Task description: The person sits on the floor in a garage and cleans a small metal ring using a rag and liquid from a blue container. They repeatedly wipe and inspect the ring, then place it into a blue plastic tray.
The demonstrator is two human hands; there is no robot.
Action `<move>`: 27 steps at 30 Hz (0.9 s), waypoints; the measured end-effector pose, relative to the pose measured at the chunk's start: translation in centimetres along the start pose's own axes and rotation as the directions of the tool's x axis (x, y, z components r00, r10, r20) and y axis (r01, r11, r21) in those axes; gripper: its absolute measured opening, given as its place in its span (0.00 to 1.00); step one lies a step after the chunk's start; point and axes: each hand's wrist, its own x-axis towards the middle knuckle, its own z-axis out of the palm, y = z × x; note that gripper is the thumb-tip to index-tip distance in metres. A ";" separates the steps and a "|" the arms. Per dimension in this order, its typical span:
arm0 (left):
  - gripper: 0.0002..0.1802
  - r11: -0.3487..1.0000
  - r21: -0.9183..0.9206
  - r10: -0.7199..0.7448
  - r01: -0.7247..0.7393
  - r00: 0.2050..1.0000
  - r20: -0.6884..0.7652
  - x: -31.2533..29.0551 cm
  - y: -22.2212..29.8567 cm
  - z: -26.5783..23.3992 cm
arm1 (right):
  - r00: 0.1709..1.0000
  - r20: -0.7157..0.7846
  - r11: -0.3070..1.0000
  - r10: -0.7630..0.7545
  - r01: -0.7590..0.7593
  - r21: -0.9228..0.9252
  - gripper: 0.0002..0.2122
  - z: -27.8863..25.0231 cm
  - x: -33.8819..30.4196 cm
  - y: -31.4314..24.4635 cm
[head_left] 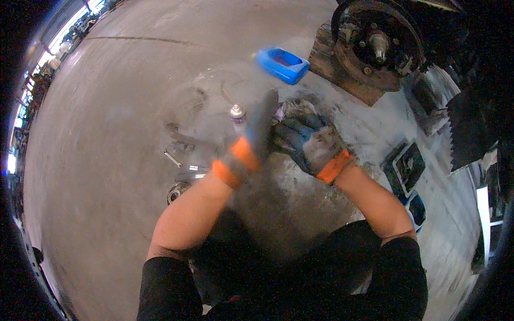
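Both my hands wear dirty dark work gloves with orange cuffs, close together above the floor. My left hand (pixel 261 127) is smeared by motion, with its fingers pointing away from me, so its grip does not show. Beside it, my right hand (pixel 313 140) has its fingers bent and held together toward the left. What lies under those fingers is hidden. A crumpled, grimy grey thing (pixel 301 107), perhaps a rag, shows just beyond the right fingers. Close to the left hand stands a spray can (pixel 237 113) with a silvery top.
A blue plastic container (pixel 282 65) with a cut-out side lies ahead. At far right is a rusty wheel hub with brake drum (pixel 377 45) by a wooden board (pixel 369 95). Left lie a wrench (pixel 172 159), sockets (pixel 197 168) and a round metal part (pixel 176 193). A black tray (pixel 405 167) lies right.
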 end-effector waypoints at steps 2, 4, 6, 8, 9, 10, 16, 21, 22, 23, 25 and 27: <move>0.33 0.989 0.118 0.096 -0.091 0.995 -0.032 0.7 -0.5 -0.5 | 0.998 0.059 0.998 0.037 -0.034 -0.049 0.18 -0.4 -0.4 -0.7; 0.32 0.984 0.175 0.069 -0.039 0.983 -0.170 0.4 -0.5 -0.4 | 0.992 0.077 0.995 0.098 -0.099 -0.001 0.16 -0.9 -0.5 -1.4; 0.30 0.950 0.305 0.151 -0.072 0.958 -0.244 0.0 -0.8 -0.3 | 0.979 0.051 0.964 0.200 -0.205 0.166 0.14 -1.4 0.0 -2.5; 0.27 0.841 0.507 0.339 -0.189 0.914 -0.222 -0.4 -0.8 -0.4 | 0.954 0.038 0.895 0.299 -0.294 0.335 0.12 -1.8 0.9 -3.5; 0.26 0.751 0.603 0.422 -0.267 0.897 -0.128 -0.7 -0.9 -0.5 | 0.934 0.083 0.807 0.347 -0.343 0.481 0.12 -1.7 1.0 -3.5; 0.25 0.643 0.683 0.490 -0.346 0.871 -0.021 -1.4 -0.7 0.1 | 0.910 0.127 0.693 0.394 -0.385 0.609 0.12 -1.7 1.0 -3.5; 0.25 0.396 0.706 0.624 -0.588 0.736 0.264 -1.8 -2.2 1.0 | 0.811 0.543 -0.801 0.219 -0.169 0.574 0.15 3.0 -2.3 2.0; 0.44 0.798 0.420 0.517 -0.432 0.849 -0.108 -1.0 -2.3 1.2 | 0.840 0.410 -0.755 0.354 -0.001 0.655 0.19 -1.6 -0.3 2.7; 0.46 0.876 0.301 0.424 -0.376 0.899 -0.111 -1.3 -1.9 1.2 | 0.845 0.394 -0.736 0.362 0.000 0.677 0.19 -1.5 -0.5 2.6; 0.48 0.935 0.177 0.327 -0.307 0.939 -0.101 -1.7 -1.3 1.0 | 0.849 0.378 -0.714 0.370 0.000 0.700 0.19 -1.4 -0.7 2.5; 0.51 0.980 0.067 0.197 -0.189 0.970 -0.141 -2.9 -0.1 1.7 | 0.874 0.353 -0.660 0.334 -0.050 0.749 0.19 -1.2 -0.8 3.3; 0.51 0.996 0.004 0.090 -0.090 0.984 -0.153 -2.9 0.2 1.3 | 0.787 0.350 -0.442 0.508 -0.111 0.890 0.18 -0.8 -0.9 3.5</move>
